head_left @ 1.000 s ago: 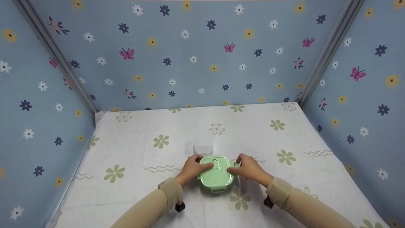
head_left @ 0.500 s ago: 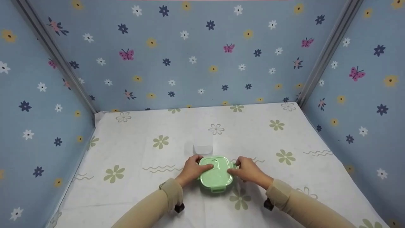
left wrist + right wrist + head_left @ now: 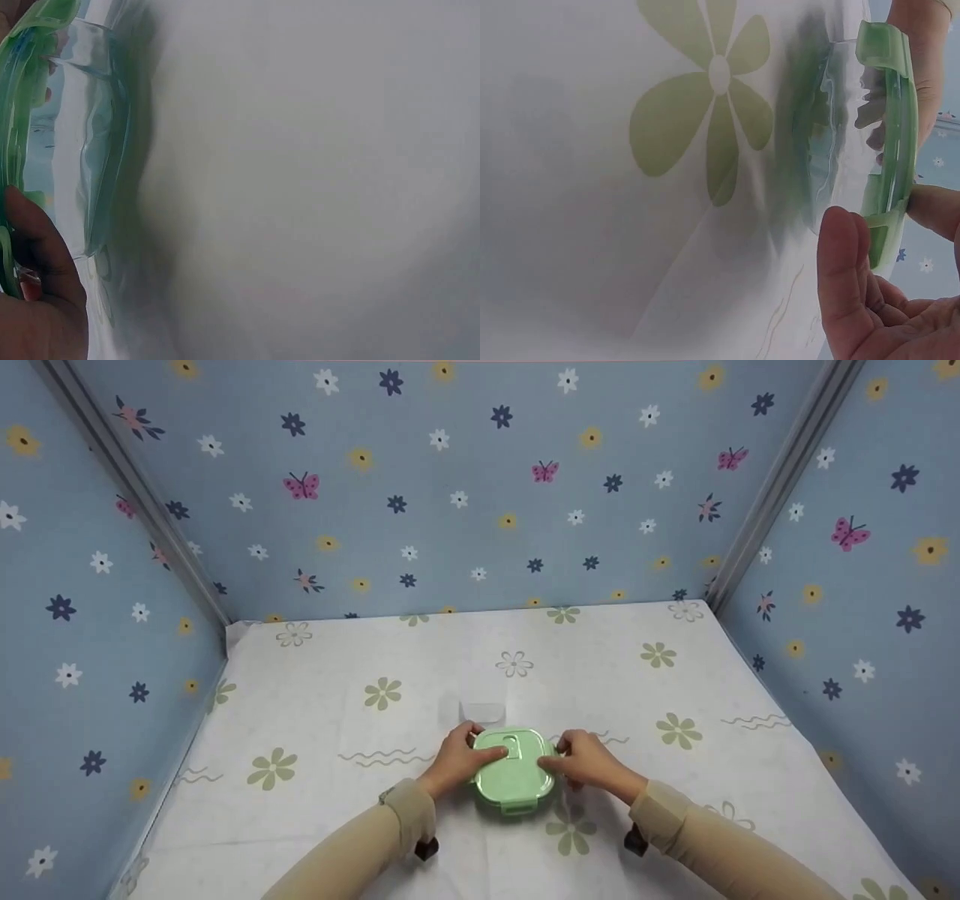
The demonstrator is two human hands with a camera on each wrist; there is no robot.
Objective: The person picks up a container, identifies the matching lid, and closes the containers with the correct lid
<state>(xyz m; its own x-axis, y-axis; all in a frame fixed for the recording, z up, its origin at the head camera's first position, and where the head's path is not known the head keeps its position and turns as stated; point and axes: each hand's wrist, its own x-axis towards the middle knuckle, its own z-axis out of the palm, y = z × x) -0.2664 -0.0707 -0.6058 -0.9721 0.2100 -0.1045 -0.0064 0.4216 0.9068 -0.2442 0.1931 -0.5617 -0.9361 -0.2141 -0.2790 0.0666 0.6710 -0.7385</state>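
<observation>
A clear food container with a green clip-on lid (image 3: 514, 780) stands on the cloth in the head view. My left hand (image 3: 454, 761) grips its left side, thumb lying on the lid and fingers down the far left edge. On the other side my right hand (image 3: 596, 763) pinches the right edge, its thumb on the lid rim and its fingers around the side clip. The right wrist view shows that green clip (image 3: 883, 236) between thumb and fingers, angled out from the wall. In the left wrist view, the see-through container wall (image 3: 94, 142) shows beside my left hand (image 3: 45, 292).
A small clear plastic piece (image 3: 482, 712) sits just behind the container. White cloth with green flowers (image 3: 300, 825) covers the table. Blue flowered panels (image 3: 465, 472) enclose the back and both sides.
The right side clip stuck out more a second ago; now my right fingers mostly cover it in the head view. The left hand and the container stay practically in place.
</observation>
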